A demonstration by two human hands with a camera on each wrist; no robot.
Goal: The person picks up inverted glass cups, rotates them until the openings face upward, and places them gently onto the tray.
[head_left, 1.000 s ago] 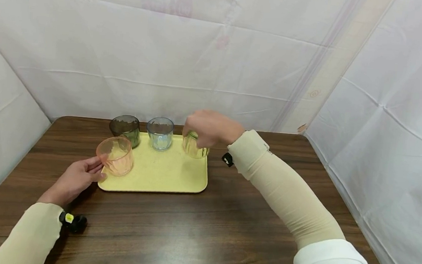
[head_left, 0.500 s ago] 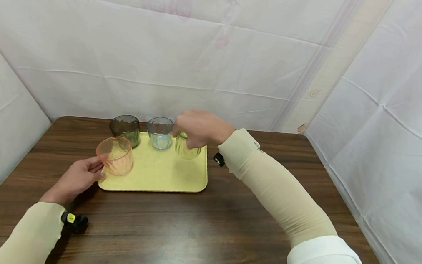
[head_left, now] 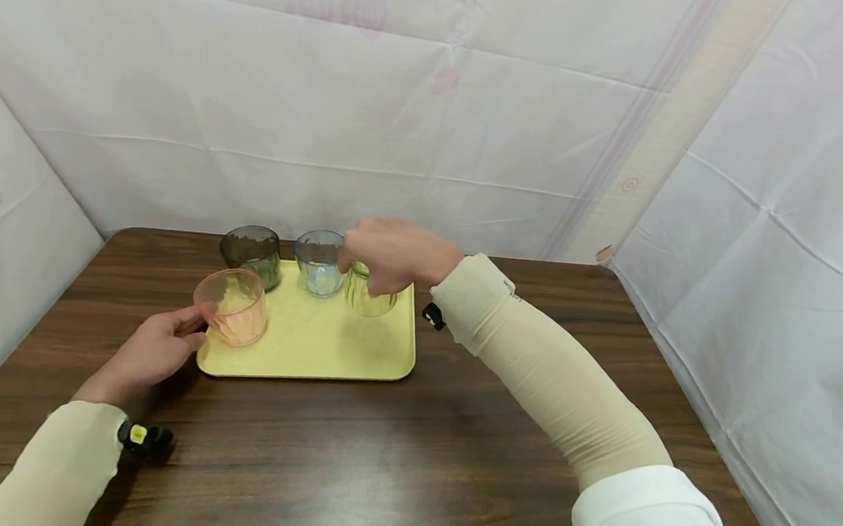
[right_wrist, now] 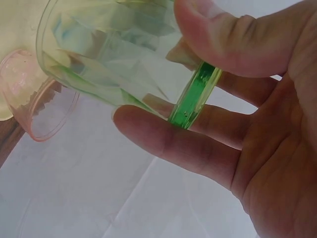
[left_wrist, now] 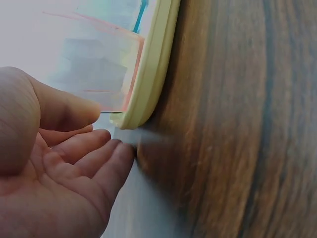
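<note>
Green glass (head_left: 368,292) sits upright at the yellow tray's (head_left: 323,355) far right, pinched at its rim from above by the right hand (head_left: 391,252); left hand (head_left: 150,352), fingers relaxed, rests beside the orange glass (head_left: 232,307).

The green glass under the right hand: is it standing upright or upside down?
Upside down, it seems. In the right wrist view the green glass shows its thick base pinched by the right hand, mouth pointing away toward the tray.

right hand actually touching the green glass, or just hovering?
Touching. The right wrist view shows the right hand with thumb and fingers pressed on the rim of the green glass. The head view agrees: the hand covers its top.
</note>
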